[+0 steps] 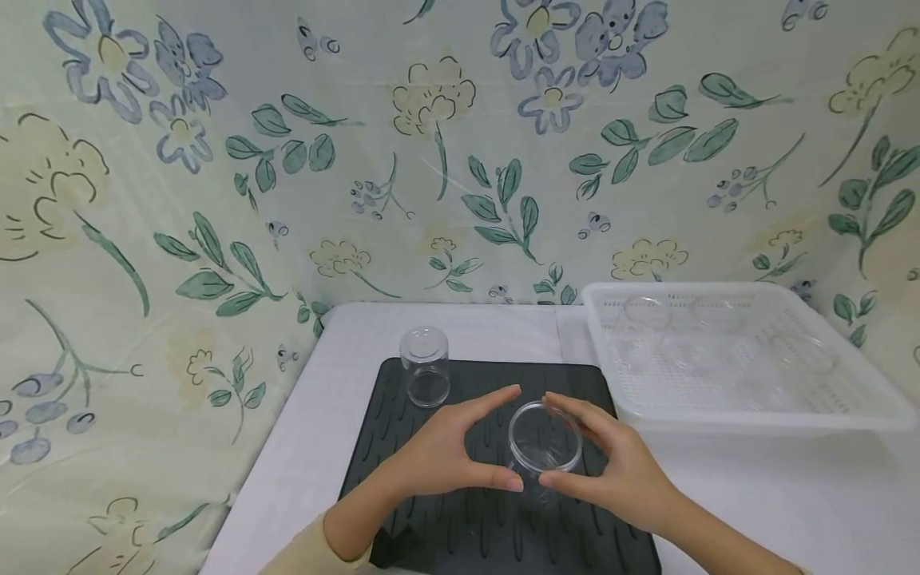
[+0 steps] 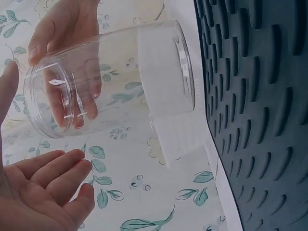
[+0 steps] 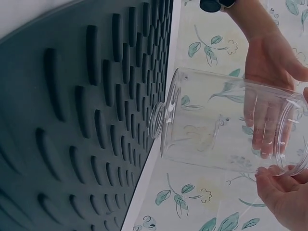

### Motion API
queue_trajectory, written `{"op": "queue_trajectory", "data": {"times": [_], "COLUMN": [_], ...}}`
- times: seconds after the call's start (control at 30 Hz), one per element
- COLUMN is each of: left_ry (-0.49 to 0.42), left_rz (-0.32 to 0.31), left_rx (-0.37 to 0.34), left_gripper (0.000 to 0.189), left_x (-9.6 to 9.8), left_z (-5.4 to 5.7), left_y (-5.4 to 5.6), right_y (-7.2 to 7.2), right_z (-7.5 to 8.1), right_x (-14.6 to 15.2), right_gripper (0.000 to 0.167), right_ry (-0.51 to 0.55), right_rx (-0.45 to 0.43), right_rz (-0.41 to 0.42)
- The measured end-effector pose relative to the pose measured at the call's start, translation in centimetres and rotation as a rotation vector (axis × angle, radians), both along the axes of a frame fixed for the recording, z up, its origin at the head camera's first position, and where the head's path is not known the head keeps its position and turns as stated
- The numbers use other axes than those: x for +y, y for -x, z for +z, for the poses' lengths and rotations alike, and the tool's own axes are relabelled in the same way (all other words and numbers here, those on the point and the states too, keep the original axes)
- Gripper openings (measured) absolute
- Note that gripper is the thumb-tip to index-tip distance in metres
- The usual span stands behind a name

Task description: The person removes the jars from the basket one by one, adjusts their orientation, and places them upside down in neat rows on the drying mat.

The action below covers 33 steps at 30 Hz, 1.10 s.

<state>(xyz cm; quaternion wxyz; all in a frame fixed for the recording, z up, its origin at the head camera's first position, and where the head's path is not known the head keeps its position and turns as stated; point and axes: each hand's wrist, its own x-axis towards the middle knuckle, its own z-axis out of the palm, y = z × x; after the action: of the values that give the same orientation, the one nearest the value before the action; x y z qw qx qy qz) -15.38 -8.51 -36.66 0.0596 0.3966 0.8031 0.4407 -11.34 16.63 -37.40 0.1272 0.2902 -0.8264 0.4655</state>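
Far left, well off beyond the left hand (image 1: 456, 451), there's a hanging cloth (image 1: 122, 239) with painted-looking flowers and leaves, and it runs on behind everything forward of both hands. Nearer to that hand, on its outer side, you get a strip of white tabletop (image 1: 305, 447). Then a second jar (image 1: 413, 359), just forward of the left hand and a bit to its left, standing on the dark ridged mat (image 1: 446, 535) (it looks mouth-down to me, ringed end on the mat in the right wrist view).

The left hand itself is open, thumb apart from the fingers, palm turned to the clear jar (image 1: 545, 447). Its thumb tip is very near the glass in the head view, but the left wrist view shows the fingers just beside it rather than round it.

That clear jar sits between the two hands, mouth up, base held a little above the mat that spreads under both hands. The right hand (image 1: 618, 467) is what's gripping it, thumb and fingers pinching it up at the rim.

Forward and right of the right hand is a white perforated basket (image 1: 762, 419), with faint clear round shapes (image 1: 719, 311) in it, too see-through to identify.
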Motion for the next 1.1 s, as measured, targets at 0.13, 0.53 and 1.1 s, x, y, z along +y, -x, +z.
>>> {"op": "queue_trajectory", "data": {"times": [0.13, 0.53, 1.1], "left_ry": [-0.032, -0.110, -0.268], "left_rz": [-0.021, -0.079, -0.101], "left_rx": [-0.035, -0.144, -0.195], "left_gripper": [0.090, 0.083, 0.073], "left_x": [0.7, 1.6, 1.8], "left_z": [-0.3, -0.7, -0.8], "left_y": [0.3, 0.6, 0.7], "right_y": [0.0, -0.2, 0.0], "right_z": [0.0, 0.1, -0.1], "right_x": [-0.1, -0.2, 0.1], "right_gripper": [0.079, 0.077, 0.087], "right_ry": [0.017, 0.075, 0.130], "right_rx": [-0.015, -0.048, -0.055], "right_rz": [0.017, 0.082, 0.119]}}
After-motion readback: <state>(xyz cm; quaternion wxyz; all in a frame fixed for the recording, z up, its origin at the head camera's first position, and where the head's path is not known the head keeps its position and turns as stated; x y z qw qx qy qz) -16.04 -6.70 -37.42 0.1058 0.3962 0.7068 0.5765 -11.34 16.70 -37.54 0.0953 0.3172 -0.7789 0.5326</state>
